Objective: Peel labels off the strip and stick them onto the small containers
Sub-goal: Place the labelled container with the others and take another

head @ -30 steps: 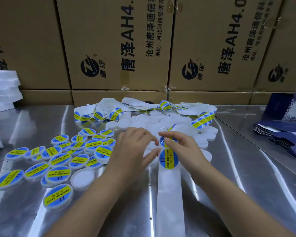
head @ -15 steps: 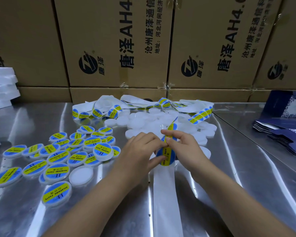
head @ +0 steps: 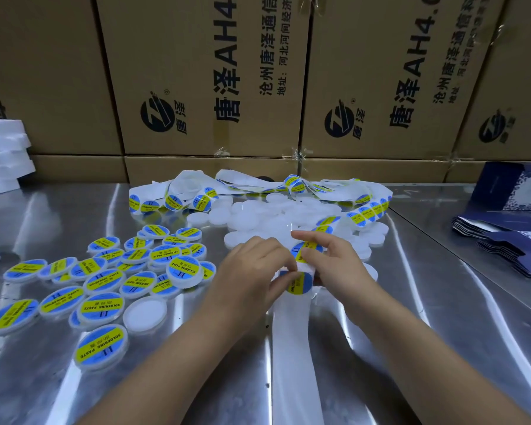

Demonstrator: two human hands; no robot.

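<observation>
Progress: partway | labelled containers (head: 103, 305) heaped near tabletop (head: 442, 302) left edge | bare containers (head: 258, 222) piled mid far edge, many left | your left grip (head: 252, 266) pinches label (head: 301, 283), right grip (head: 334, 262) pinches strip (head: 292, 348), centre.

Shiny steel table (head: 442, 302) before stacked printed cardboard cartons (head: 196, 72)

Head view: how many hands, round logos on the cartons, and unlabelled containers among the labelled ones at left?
Hands (left hand, right hand): 2
Round logos: 3
Unlabelled container: 1
Total: 6
</observation>
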